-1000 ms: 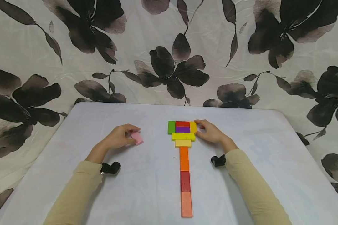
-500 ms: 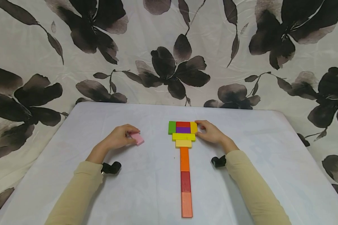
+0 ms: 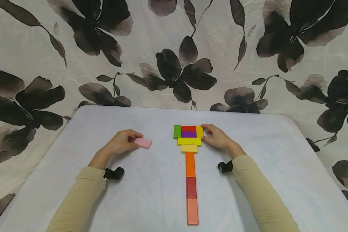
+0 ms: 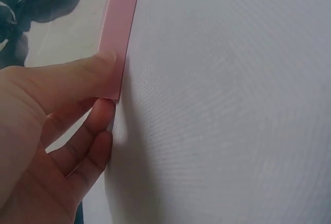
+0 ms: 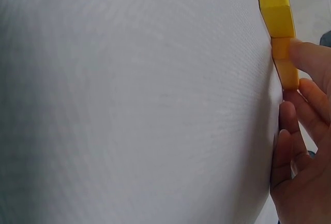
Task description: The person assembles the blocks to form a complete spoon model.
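Observation:
My left hand (image 3: 122, 141) pinches a pink block (image 3: 143, 143) between thumb and fingers, left of the row of blocks. In the left wrist view the thumb lies along the face of this pink block (image 4: 118, 38). My right hand (image 3: 217, 136) holds the amber-yellow block (image 3: 199, 131) at the row's far right end by its two ends. In the right wrist view the thumb presses this amber block (image 5: 286, 71), and fingers curl behind it. Beside it lie a red block (image 3: 188, 128), a purple block (image 3: 188, 134) and a green block (image 3: 177, 132).
Below them a bright yellow block (image 3: 189, 141) and a paler yellow block (image 3: 189, 148) lie crosswise. An orange block (image 3: 190, 164), a dark red block (image 3: 191, 187) and a salmon block (image 3: 192, 211) run toward me on the white table (image 3: 150, 193). Floral cloth (image 3: 174, 38) hangs behind.
The pink block has turned in my left hand, from slanting to lying nearly crosswise with its free end pointing right. My right hand stays at the amber-yellow block.

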Motion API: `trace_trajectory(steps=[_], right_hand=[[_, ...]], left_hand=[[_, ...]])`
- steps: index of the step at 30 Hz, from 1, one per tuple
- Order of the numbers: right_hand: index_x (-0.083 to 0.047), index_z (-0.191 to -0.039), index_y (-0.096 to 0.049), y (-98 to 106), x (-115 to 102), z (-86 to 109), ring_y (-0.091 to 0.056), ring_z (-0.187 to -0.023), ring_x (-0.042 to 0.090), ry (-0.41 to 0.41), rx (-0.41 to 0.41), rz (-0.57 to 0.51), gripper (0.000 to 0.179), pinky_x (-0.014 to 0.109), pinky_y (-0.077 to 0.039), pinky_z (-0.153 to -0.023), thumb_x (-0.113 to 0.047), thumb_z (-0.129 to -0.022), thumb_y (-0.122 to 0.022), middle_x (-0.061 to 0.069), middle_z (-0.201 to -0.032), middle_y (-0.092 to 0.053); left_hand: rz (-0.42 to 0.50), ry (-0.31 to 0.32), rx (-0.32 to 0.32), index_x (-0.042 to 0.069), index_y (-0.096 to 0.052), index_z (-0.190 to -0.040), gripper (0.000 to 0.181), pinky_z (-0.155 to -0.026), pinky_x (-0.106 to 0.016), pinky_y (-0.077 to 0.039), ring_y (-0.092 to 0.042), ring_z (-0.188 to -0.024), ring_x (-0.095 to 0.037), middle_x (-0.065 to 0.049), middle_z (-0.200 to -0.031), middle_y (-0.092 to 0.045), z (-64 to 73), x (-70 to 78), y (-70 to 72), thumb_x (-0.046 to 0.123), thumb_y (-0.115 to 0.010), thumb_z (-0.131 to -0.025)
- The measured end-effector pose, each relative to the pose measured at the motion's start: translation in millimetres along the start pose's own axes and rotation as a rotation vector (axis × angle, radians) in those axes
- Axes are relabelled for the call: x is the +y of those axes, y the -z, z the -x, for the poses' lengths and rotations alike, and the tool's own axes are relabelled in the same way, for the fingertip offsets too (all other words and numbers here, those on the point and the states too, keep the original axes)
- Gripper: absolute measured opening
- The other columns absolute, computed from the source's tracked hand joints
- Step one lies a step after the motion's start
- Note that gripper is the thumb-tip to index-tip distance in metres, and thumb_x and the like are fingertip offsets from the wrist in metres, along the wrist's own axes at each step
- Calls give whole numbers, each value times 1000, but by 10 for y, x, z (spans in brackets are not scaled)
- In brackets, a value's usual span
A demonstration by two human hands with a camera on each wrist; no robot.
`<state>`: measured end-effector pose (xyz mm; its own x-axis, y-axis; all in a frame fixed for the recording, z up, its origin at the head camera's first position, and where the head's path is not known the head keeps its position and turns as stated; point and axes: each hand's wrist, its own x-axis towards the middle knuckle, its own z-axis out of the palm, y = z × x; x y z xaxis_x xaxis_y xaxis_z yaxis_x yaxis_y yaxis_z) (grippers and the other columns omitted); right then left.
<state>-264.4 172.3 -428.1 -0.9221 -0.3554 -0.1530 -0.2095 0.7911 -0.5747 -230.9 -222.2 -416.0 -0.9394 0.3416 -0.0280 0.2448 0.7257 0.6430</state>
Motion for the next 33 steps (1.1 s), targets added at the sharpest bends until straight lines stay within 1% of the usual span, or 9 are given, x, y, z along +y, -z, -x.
trace_trajectory(steps=[3,11,18,25,30,33], right_hand=[[-12,-140,-36,3,-5,2,-46,-114,28,-3,2,-5,58,45,-36,-103,-22,-88,-59,12,-137,-43],[-12,-141,-35,-5,28,-11,-46,-115,29,8,0,-15,58,46,-36,-103,-23,-88,-58,13,-137,-42],[-13,-140,-36,-15,40,-13,-47,-115,28,8,9,-6,58,46,-36,-103,-22,-88,-58,12,-137,-42],[-13,-141,-35,-4,22,0,-46,-116,29,7,2,-16,59,46,-36,-103,-23,-88,-58,12,-138,-41],[-12,-140,-36,1,-1,23,-47,-115,30,22,13,-13,57,47,-36,-102,-24,-88,-58,14,-137,-42],[-12,-140,-37,6,-12,35,-47,-114,30,26,14,-16,57,48,-36,-102,-24,-88,-58,14,-136,-42]], left_hand=[[-4,15,0,8,-66,-110,37,-72,-30,-43,-52,-83,-21,-10,-98,-62,0,3,-5,6,-74,-74],[-15,15,7,6,-67,-108,34,-68,-28,-41,-51,-80,-20,-9,-92,-61,-13,-9,-15,7,-73,-75],[11,23,25,6,-65,-109,34,-72,-30,-43,-53,-84,-21,-10,-95,-62,-19,19,-30,8,-73,-76],[4,28,60,7,-65,-110,32,-72,-31,-43,-54,-87,-23,-12,-98,-62,-67,112,-75,8,-70,-78],[25,17,81,6,-65,-110,32,-75,-32,-46,-57,-90,-24,-13,-103,-62,-149,211,-124,7,-68,-78],[40,21,98,6,-65,-110,32,-73,-31,-47,-57,-91,-24,-13,-105,-62,-214,286,-159,6,-68,-78]])
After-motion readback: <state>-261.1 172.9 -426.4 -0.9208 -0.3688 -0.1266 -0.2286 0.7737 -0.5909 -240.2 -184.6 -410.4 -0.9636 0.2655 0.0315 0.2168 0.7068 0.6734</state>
